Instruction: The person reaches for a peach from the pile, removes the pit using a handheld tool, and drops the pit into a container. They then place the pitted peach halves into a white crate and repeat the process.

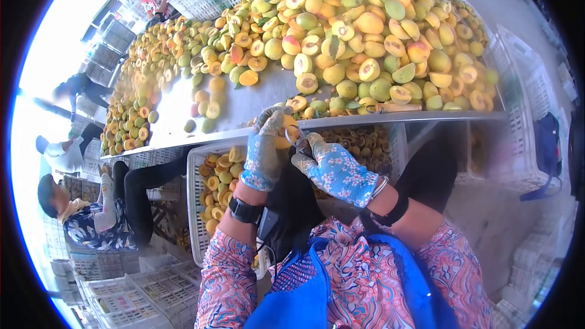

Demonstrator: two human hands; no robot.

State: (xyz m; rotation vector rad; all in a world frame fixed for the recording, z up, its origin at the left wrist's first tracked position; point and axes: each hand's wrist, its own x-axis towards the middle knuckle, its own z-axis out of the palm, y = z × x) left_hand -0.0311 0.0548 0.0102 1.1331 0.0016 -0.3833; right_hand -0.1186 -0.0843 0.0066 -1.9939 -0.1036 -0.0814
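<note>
My left hand (263, 151), in a blue flowered work glove with a soiled palm, is closed around a yellow peach half (284, 131). In my right hand (339, 172), gloved the same way, is a pitting tool (295, 134) with a curved metal loop. Its loop is against the fruit, and its handle is hidden in my fingers. Both hands are just in front of the table's edge, above my lap. Halved peaches (365, 30), many with the pit showing, are heaped on the metal table (262, 91) beyond them.
A white crate (194, 207) of peach halves stands below my left hand. Dark pits or scraps (365, 146) lie under the table edge. A wooden-handled tool (395, 108) rests at the rim. Co-workers sit along the left; stacked crates (131, 295) stand lower left.
</note>
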